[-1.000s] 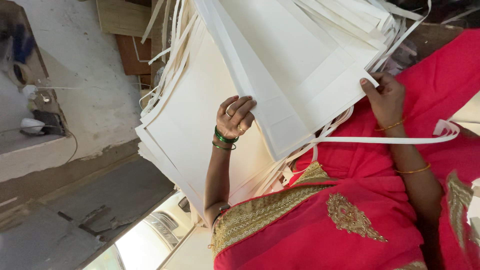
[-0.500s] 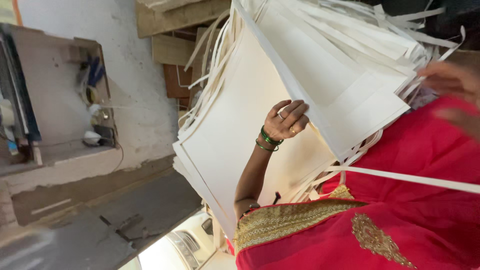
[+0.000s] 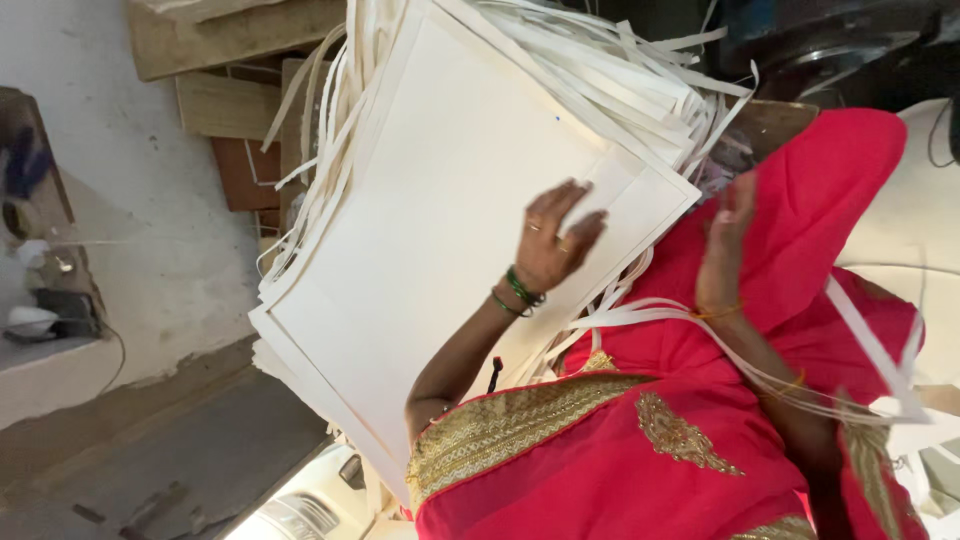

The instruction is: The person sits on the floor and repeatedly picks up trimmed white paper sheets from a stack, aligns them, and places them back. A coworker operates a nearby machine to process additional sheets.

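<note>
My left hand (image 3: 555, 245) lies flat on the top sheet (image 3: 440, 200) of the stack (image 3: 300, 330). The fingers are spread and nothing is clasped; the palm only presses on the cream surface near the sheet's right edge. Green bangles (image 3: 520, 290) sit at that wrist.

My right hand (image 3: 722, 250) is raised just beside the stack's right corner, over my red cloth (image 3: 800, 200). It is blurred, so I cannot tell whether it pinches anything or hangs empty. White straps (image 3: 640, 315) trail past that wrist and across my lap, close to the hand, but I cannot say they are in its fingers.

The stack leans against me, many cream sheets deep, with edges roughly squared on the left and bottom sides. More straps (image 3: 640, 80) spill loose from its top and right side. I judge the piling well along: a thick pile is gathered and the top sheet lies flat and aligned. The straps are a tangle and not yet tidied. How many sheets remain outside the stack does not show.

Behind the stack are wooden boards (image 3: 230, 100) and a pale wall (image 3: 150, 250).
</note>
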